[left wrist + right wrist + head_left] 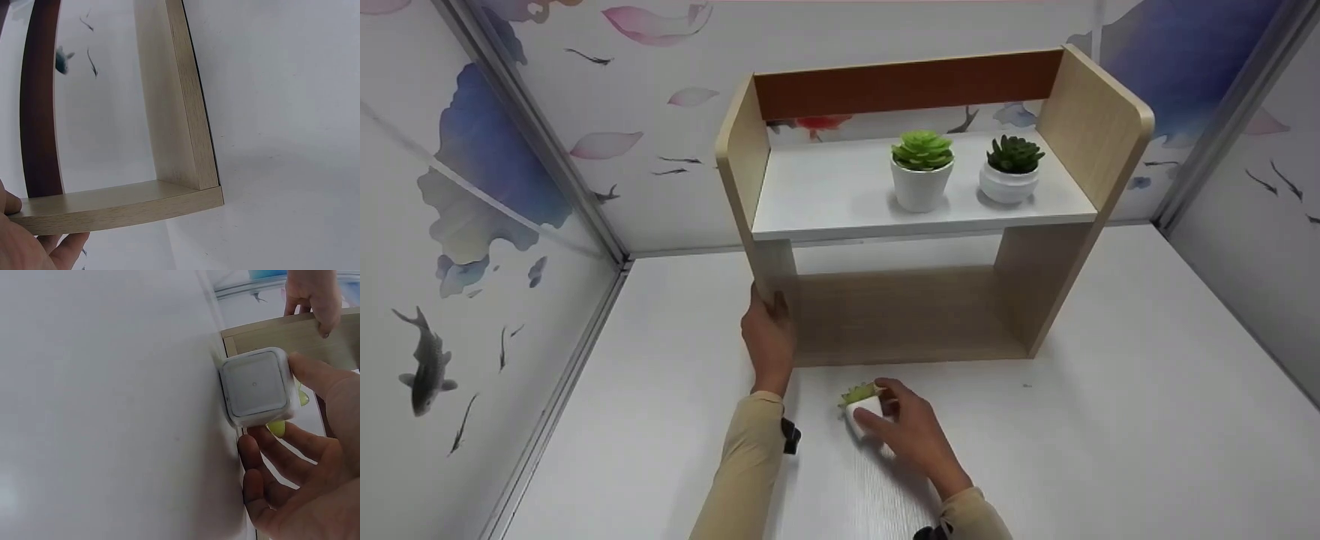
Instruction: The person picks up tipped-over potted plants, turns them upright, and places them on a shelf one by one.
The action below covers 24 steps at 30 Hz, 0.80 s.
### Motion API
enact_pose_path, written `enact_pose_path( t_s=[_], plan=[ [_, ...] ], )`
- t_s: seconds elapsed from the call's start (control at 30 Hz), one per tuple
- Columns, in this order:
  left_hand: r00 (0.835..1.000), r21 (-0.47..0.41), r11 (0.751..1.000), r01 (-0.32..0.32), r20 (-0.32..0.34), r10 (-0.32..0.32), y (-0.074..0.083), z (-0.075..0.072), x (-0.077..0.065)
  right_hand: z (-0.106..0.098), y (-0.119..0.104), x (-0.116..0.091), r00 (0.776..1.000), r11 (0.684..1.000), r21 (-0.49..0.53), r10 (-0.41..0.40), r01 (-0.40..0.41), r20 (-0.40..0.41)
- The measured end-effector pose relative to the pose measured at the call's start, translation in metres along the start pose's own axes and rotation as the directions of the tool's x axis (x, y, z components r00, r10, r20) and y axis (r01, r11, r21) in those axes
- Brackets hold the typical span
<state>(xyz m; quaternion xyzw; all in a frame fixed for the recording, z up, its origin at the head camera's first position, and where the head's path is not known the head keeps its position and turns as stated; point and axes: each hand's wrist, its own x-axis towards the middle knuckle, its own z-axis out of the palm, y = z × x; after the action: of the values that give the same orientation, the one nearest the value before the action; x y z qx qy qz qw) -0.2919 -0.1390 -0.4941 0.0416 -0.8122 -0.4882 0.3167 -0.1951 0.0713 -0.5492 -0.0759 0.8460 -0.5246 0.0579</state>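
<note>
My right hand (911, 431) holds a small potted succulent (864, 409) with a square white pot, low over the table in front of the shelf. In the right wrist view the pot's underside (256, 384) faces the camera, with the thumb on one side and fingers on the other. My left hand (769, 341) grips the left side panel of the wooden shelf (915, 360) near its lower front. The left wrist view shows the thumb and fingers on either side of that panel (124, 211). Two more potted succulents, one bright green (922, 171) and one dark green (1011, 171), stand on the upper board.
The shelf's white upper board (825, 187) sits between two side panels, with a red-brown back strip (907, 86) above. Below is a wood-coloured bottom board (907, 315). White walls printed with fish and petals (525, 150) enclose the white table (1147, 420) behind and at both sides.
</note>
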Motion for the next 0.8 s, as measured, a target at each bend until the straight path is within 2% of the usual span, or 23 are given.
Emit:
enact_pose_path(
  t_s=[0.1, 0.37, 0.8],
  plan=[
    [1.0, -0.007, 1.0, -0.001, -0.004, 0.001, 0.0003, 0.0002, 0.0003, 0.0013, -0.0027, 0.0012, 0.999, 0.999, -0.018, 0.037, -0.037, -0.004],
    [1.0, -0.014, 1.0, 0.014, 0.002, -0.014, -0.0003, 0.001, -0.0001, 0.0024, -0.0051, 0.0017, 0.997, 0.996, -0.057, 0.071, -0.071, -0.007],
    [1.0, -0.015, 1.0, 0.018, 0.009, -0.018, -0.0006, 0.0, -0.0008, 0.005, 0.0001, -0.0018, 0.998, 0.999, -0.018, 0.046, -0.047, -0.044]
  ],
)
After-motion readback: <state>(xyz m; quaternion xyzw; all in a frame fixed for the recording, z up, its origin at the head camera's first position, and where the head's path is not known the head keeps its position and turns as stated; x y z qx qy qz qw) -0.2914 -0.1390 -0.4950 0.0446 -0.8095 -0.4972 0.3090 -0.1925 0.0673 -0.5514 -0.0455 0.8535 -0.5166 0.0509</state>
